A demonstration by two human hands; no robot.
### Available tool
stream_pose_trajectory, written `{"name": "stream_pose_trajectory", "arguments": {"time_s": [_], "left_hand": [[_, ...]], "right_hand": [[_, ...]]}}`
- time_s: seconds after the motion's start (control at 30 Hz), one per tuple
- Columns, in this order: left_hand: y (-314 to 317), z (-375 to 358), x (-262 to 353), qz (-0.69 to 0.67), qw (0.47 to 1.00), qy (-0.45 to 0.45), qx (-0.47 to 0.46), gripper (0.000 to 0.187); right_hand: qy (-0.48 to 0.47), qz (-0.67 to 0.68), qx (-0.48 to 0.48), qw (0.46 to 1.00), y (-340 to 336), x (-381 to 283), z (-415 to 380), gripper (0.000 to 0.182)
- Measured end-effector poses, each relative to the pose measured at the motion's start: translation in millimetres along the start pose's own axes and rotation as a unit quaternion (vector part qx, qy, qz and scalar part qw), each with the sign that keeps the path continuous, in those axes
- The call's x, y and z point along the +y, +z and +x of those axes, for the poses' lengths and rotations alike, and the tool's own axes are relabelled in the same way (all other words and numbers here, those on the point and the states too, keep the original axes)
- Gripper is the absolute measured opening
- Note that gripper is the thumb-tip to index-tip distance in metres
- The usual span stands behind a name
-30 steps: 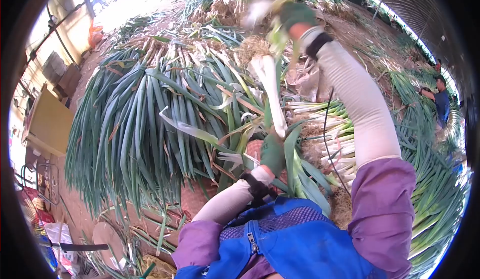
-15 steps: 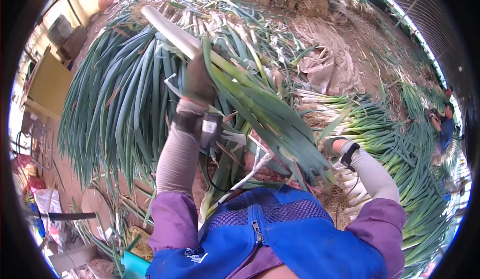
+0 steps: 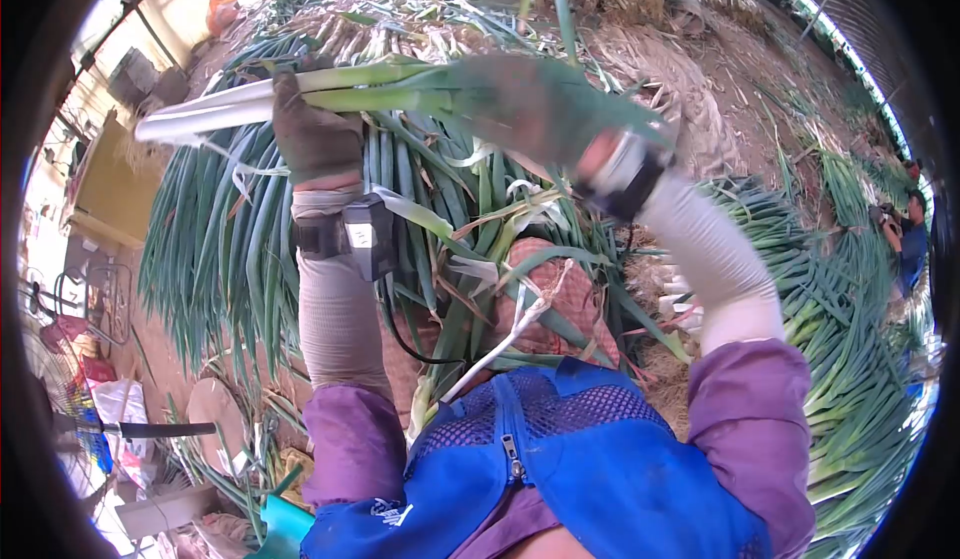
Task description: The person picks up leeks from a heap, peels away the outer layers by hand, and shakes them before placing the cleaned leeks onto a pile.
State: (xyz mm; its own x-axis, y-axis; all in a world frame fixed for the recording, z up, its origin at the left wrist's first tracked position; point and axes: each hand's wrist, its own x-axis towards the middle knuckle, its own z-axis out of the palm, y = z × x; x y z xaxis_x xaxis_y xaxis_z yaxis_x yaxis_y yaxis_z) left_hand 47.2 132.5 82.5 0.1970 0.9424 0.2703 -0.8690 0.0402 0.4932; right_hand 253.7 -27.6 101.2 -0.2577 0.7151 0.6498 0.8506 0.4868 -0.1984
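Note:
My left hand [image 3: 318, 131], in a dark glove, is wrapped round the stems of a few large green onions [image 3: 385, 87]. Their white root ends stick out to the left, and their leaves run to the right. My right hand [image 3: 535, 109], also gloved, lies over the leaf part; motion smears its fingers, so their grip cannot be made out. Below and behind the left hand is a big heap of green onions [image 3: 255, 219] with long drooping leaves. A pale stripped stalk [image 3: 515, 337] lies across loose leaves near my lap.
Rows of green onions [image 3: 850, 389] lie along the right side. A crumpled sheet [image 3: 670, 89] covers ground at the back. A dark blade [image 3: 165, 429] juts in at left, near a round board [image 3: 215, 424]. Another person [image 3: 905, 239] is at the far right edge.
The green onions have swung from a slant to nearly level, their root ends now further left and lower. My right hand has come up from the right-hand pile onto the leaves.

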Motion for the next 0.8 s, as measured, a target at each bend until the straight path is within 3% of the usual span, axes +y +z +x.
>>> {"name": "stream_pose_trajectory", "arguments": {"time_s": [0.03,0.07,0.1,0.13,0.17,0.2,0.27,0.3,0.33,0.37,0.4,0.43,0.47,0.5,0.53,0.63,0.67,0.73,0.77,0.8], "left_hand": [[-9,6,4,0.003,0.998,0.012,-0.069,0.035],[-23,15,10,-0.028,0.991,0.008,-0.133,0.035],[-37,25,17,-0.059,0.978,0.006,-0.197,0.036],[-40,28,21,-0.092,0.961,0.003,-0.261,0.037],[-14,4,28,-0.011,0.993,0.042,-0.107,0.036],[9,-19,24,0.011,0.997,0.059,-0.049,0.035],[47,-61,3,0.049,0.991,0.096,0.074,0.034],[41,-73,-20,0.069,0.993,0.091,0.039,0.036],[26,-84,-49,0.089,0.992,0.089,0.003,0.038],[8,-101,-74,0.398,0.883,0.217,-0.116,0.038],[-9,-118,-100,0.601,0.674,0.402,-0.151,0.038],[-21,-146,-121,0.572,0.748,0.279,-0.189,0.034],[-26,-170,-132,0.576,0.746,0.251,-0.223,0.035],[-13,-189,-135,0.409,0.897,0.030,-0.167,0.022],[-1,-200,-125,0.354,0.925,-0.019,-0.134,0.019],[2,-203,-82,0.439,0.856,0.148,-0.228,0.032],[9,-203,-61,0.453,0.830,0.198,-0.258,0.036],[-6,-206,-44,0.484,0.806,0.174,-0.295,0.041],[-12,-199,-31,0.536,0.716,0.263,-0.362,0.043],[-14,-196,-23,0.572,0.612,0.347,-0.420,0.045]], "right_hand": [[-0.065,-0.215,0.018,0.974,41,-4,-30,0.037],[-0.041,-0.243,-0.091,0.965,54,-15,-67,0.036],[-0.100,-0.328,-0.142,0.929,72,0,-110,0.038],[0.036,-0.190,-0.291,0.937,62,3,-136,0.035],[0.250,-0.060,-0.414,0.873,63,5,-150,0.024],[0.401,0.132,-0.294,0.858,66,14,-179,0.028],[0.450,0.169,-0.251,0.840,62,11,-185,0.035],[0.501,0.369,-0.166,0.765,65,5,-185,0.038],[0.521,0.548,-0.071,0.650,74,-1,-179,0.042],[0.511,0.698,0.028,0.500,83,-8,-171,0.047],[0.450,0.744,0.095,0.485,89,-17,-155,0.048],[0.383,0.782,0.160,0.464,90,-27,-133,0.049],[0.312,0.813,0.225,0.438,90,-32,-122,0.050],[0.324,0.837,0.209,0.387,92,-35,-124,0.041],[0.359,0.826,0.250,0.355,106,-25,-135,0.038],[0.432,0.777,0.377,0.260,139,10,-163,0.024],[0.448,0.761,0.383,0.272,139,13,-164,0.022],[0.475,0.725,0.402,0.295,136,20,-165,0.020],[0.497,0.714,0.404,0.281,128,12,-156,0.019],[0.485,0.719,0.396,0.303,129,17,-156,0.020]]}}
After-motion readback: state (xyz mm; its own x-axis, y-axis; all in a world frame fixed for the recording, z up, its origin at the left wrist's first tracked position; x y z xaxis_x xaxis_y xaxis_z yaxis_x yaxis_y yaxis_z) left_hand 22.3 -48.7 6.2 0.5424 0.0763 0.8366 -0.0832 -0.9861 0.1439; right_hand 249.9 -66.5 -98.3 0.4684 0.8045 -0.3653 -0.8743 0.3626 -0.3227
